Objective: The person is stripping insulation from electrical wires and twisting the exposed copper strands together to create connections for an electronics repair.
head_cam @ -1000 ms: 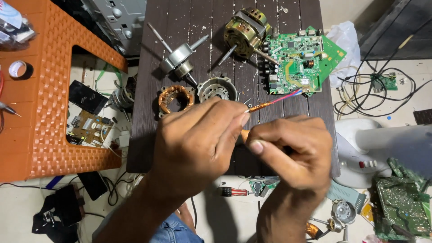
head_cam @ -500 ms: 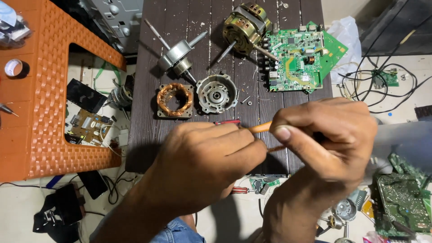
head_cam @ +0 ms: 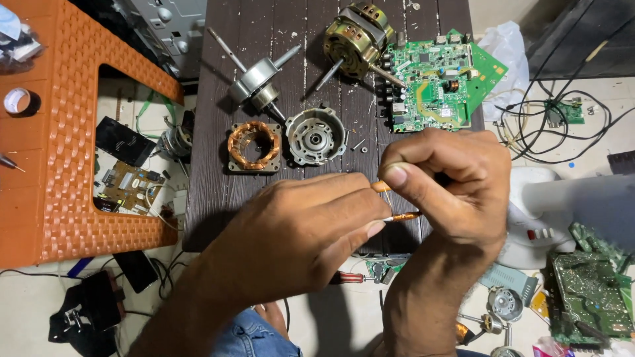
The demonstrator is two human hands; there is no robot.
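My left hand (head_cam: 304, 228) and my right hand (head_cam: 450, 182) meet over the front of a dark slatted table (head_cam: 218, 192). Between their fingertips they pinch a thin strand of copper wire (head_cam: 400, 216), bare and orange. Behind the hands on the table lie a copper-wound stator (head_cam: 253, 146), a round grey motor end cap (head_cam: 315, 136), a rotor with a long shaft (head_cam: 254, 80), a brass-coloured motor (head_cam: 357, 39) and a green circuit board (head_cam: 433, 82).
An orange woven plastic stool (head_cam: 66, 132) stands at the left with a tape roll (head_cam: 16, 101) on it. On the floor at the right lie a white fan base (head_cam: 539, 218), black cables (head_cam: 555, 125) and another green board (head_cam: 592, 297). A red-handled tool (head_cam: 347, 277) lies below the table.
Both hands have shifted right and slightly down with the wire. The coloured wires seen a second ago near the board are no longer showing.
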